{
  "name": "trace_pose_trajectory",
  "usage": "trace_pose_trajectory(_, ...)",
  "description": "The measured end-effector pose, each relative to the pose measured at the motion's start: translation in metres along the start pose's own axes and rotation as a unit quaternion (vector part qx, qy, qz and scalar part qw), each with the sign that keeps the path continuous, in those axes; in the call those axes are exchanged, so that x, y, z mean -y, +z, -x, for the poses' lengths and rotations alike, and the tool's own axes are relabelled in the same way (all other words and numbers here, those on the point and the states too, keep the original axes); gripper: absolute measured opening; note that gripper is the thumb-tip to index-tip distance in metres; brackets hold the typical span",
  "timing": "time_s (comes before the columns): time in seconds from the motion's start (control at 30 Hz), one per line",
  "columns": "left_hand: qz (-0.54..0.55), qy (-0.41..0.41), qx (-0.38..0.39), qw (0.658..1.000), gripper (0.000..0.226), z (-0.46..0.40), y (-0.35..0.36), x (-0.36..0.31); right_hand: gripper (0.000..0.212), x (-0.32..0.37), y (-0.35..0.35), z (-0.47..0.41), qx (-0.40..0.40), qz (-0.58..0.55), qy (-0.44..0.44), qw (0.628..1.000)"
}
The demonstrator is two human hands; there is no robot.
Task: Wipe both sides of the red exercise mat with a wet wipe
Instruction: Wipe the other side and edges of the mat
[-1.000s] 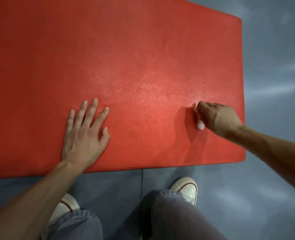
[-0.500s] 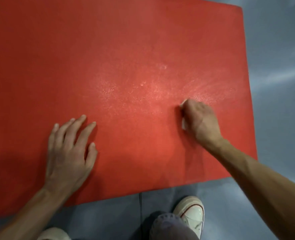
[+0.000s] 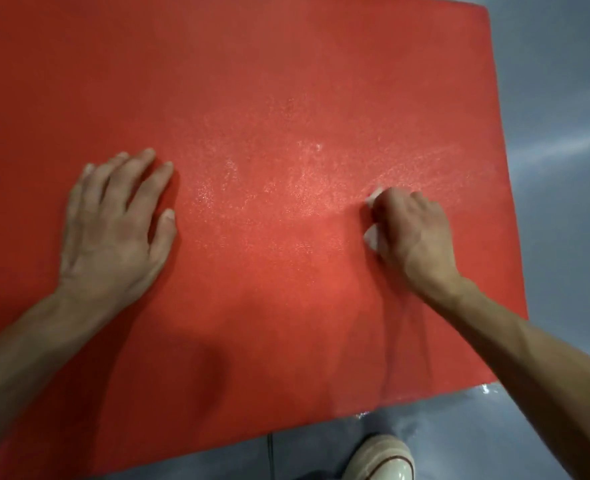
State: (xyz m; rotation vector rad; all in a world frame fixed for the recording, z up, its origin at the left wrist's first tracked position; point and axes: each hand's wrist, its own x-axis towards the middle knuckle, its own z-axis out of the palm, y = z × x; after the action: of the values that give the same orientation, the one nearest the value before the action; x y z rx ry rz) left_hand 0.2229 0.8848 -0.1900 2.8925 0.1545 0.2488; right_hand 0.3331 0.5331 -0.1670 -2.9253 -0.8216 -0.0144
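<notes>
The red mat [image 3: 252,98] lies flat on the grey floor [image 3: 563,168]. The right hand [image 3: 414,233] clutches the wet wipe [image 3: 372,235] near the mat's right edge, and the left hand [image 3: 113,223] presses flat, fingers straight. I'd guess that bunched-up wipe skips patches, or the mat slides if the left hand lifts.

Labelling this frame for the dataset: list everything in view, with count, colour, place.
red foam exercise mat: 1, red, flat on the floor, fills most of the view, damp sheen near its middle
white wet wipe: 1, white, bunched under the right hand on the mat's right part
grey glossy floor: 1, grey, shows right of and below the mat
cream canvas sneaker with red stripe: 1, cream, bottom edge, on the floor just off the mat's near edge
left hand: 1, flat on the mat, left part, fingers straight
right hand: 1, curled round the wipe, pressing it on the mat
forearms: 2, bare, coming in from the bottom corners
</notes>
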Motion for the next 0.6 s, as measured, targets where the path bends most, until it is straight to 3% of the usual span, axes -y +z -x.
trace_pose_trajectory(0.07,-0.004,-0.011,0.010,1.000,0.054,-0.013,0.002,0.004,0.017,-0.001,-0.002,-0.011,-0.010,-0.030,0.110,0.993)
trace_pose_trajectory(0.1,-0.007,-0.015,0.016,1.000,0.055,-0.016,0.002,0.005,0.014,0.017,0.001,-0.009,-0.005,-0.040,0.110,0.993)
trace_pose_trajectory(0.17,-0.007,-0.031,0.026,0.999,0.057,-0.016,0.004,0.006,0.020,0.075,0.009,0.008,0.000,-0.068,0.011,0.998)
trace_pose_trajectory(0.2,-0.006,-0.037,0.027,0.999,0.058,-0.015,0.004,0.006,0.022,0.103,0.013,0.022,0.016,-0.085,-0.089,0.992)
trace_pose_trajectory(0.27,0.000,-0.038,0.029,0.999,0.059,-0.017,0.004,0.005,0.018,0.135,0.016,0.042,0.058,-0.084,-0.262,0.960)
trace_pose_trajectory(0.3,0.003,-0.038,0.029,0.999,0.059,-0.018,0.004,0.005,0.021,0.128,0.016,0.037,0.066,-0.079,-0.296,0.950)
trace_pose_trajectory(0.37,0.004,-0.040,0.031,0.999,0.059,-0.017,0.004,0.005,0.032,0.089,0.013,0.012,0.045,-0.068,-0.220,0.972)
trace_pose_trajectory(0.43,0.006,-0.048,0.032,0.998,0.059,-0.016,0.004,0.004,0.025,0.030,0.007,-0.016,0.005,-0.032,-0.036,0.999)
trace_pose_trajectory(0.5,0.009,-0.049,0.040,0.998,0.060,-0.018,0.003,0.004,0.018,-0.014,-0.004,-0.034,-0.033,-0.016,0.132,0.991)
trace_pose_trajectory(0.53,0.008,-0.051,0.044,0.998,0.060,-0.019,0.003,0.004,0.016,-0.016,-0.006,-0.036,-0.050,-0.029,0.178,0.982)
trace_pose_trajectory(0.6,0.010,-0.057,0.048,0.997,0.061,-0.021,0.002,0.003,0.009,0.019,0.000,-0.034,-0.045,-0.050,0.151,0.986)
